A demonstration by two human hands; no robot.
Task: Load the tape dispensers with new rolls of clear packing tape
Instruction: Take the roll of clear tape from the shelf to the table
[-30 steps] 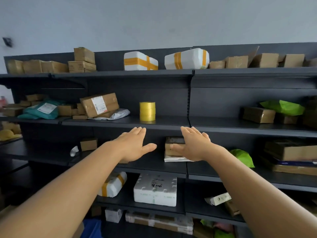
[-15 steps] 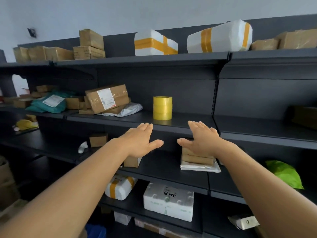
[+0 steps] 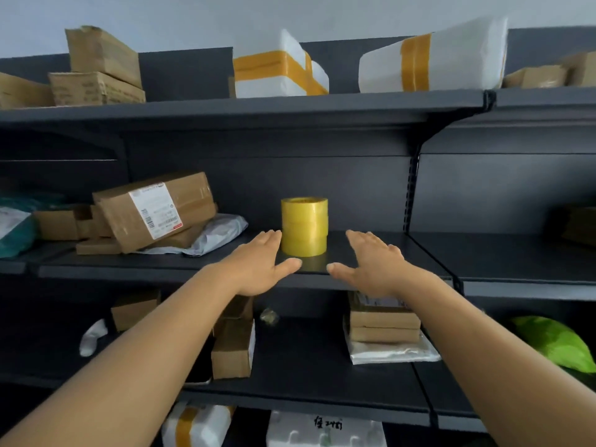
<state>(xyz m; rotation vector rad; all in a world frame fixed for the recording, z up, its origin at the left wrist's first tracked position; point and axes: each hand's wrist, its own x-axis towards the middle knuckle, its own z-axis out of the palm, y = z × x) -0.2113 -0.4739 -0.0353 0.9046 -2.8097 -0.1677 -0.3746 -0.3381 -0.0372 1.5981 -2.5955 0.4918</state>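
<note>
One stack of three yellowish tape rolls [image 3: 304, 226] stands on the dark shelf [image 3: 371, 250]. My left hand [image 3: 258, 269] and right hand [image 3: 374, 264] flank it, both flat, fingers straight, holding nothing.

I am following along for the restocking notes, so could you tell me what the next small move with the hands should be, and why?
Probably close both hands in on the stack of tape rolls and take hold of it. The left hand and right hand are open on either side of it at the shelf edge, and neither yet has a grip.

Tape rolls [image 3: 304, 226]: glossy yellowish plastic. Shelf [image 3: 371, 246]: matt dark metal, faintly reflective. Box [image 3: 154, 209]: matt cardboard, paper label.
</note>
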